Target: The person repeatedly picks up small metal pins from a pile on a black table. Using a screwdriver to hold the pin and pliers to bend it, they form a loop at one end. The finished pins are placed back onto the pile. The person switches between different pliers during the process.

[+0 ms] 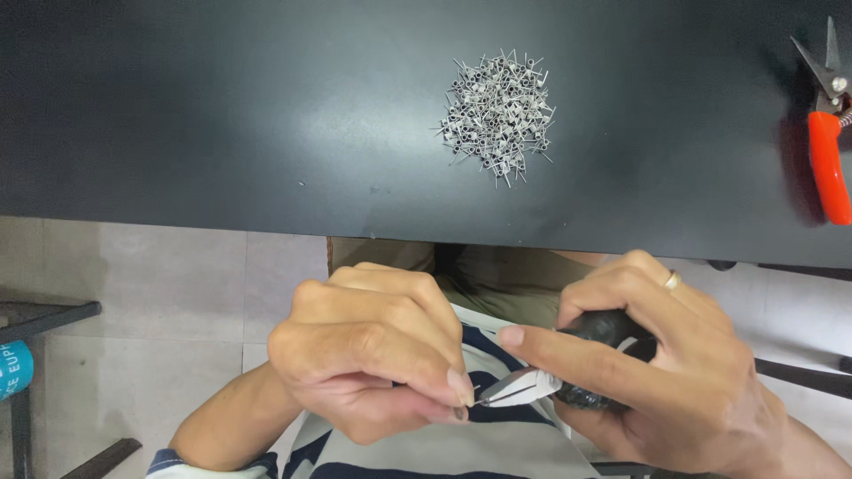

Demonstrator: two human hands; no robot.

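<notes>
My right hand (661, 359) grips black-handled pliers (568, 372) with pale metal jaws pointing left. The jaw tips meet my left hand (373, 355), whose thumb and forefinger pinch a tiny wire piece (472, 404) right at the jaws. The piece is mostly hidden by my fingertips. Both hands hover over my lap, below the near edge of the black table (222, 133). A ring sits on one finger of my right hand.
A heap of several small metal wire springs (499, 113) lies on the table beyond my hands. Orange-handled snips (830, 133) rest at the table's right edge. Tiled floor, dark chair legs and a blue cylinder (13, 368) show at the left.
</notes>
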